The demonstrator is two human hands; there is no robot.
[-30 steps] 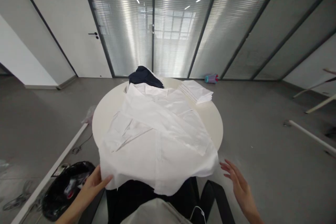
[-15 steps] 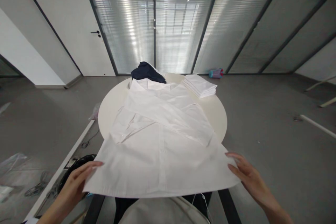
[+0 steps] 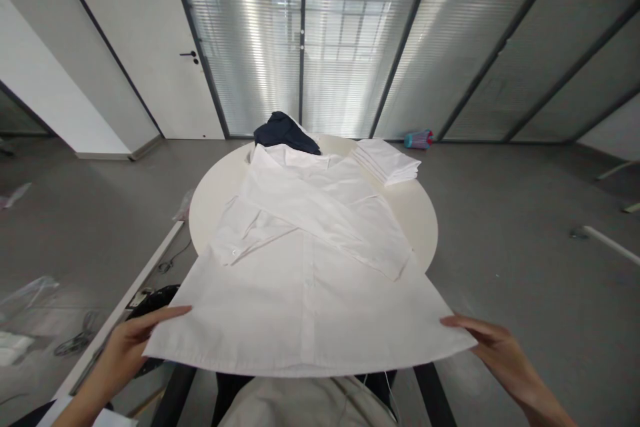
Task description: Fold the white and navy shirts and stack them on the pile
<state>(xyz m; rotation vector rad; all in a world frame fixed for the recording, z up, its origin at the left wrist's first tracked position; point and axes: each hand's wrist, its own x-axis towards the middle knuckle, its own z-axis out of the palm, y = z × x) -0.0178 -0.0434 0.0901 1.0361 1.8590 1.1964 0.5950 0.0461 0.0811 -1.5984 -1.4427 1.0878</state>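
Observation:
A white long-sleeved shirt [image 3: 270,307] lies spread over the round table [image 3: 210,193], its collar at the far side and its sleeves crossed over the front. The hem hangs past the near edge toward my body. My left hand [image 3: 133,340] grips the shirt's lower left corner, thumb on top and the other fingers partly hidden beneath. At the lower right corner, my right hand [image 3: 493,340] pinches the cloth in the same way. Between both hands the hem is stretched fairly taut.
Dark blue cloth [image 3: 285,132] lies at the table's far left, and a stack of folded white cloth [image 3: 387,161] at its far right. A blue and pink object [image 3: 419,139] is on the floor by the glass wall. Cables [image 3: 75,341] and plastic lie at left.
Both hands have moved outward, drawing the hem wider and tighter. My right hand has shifted lower and closed on the corner. The view has shifted slightly.

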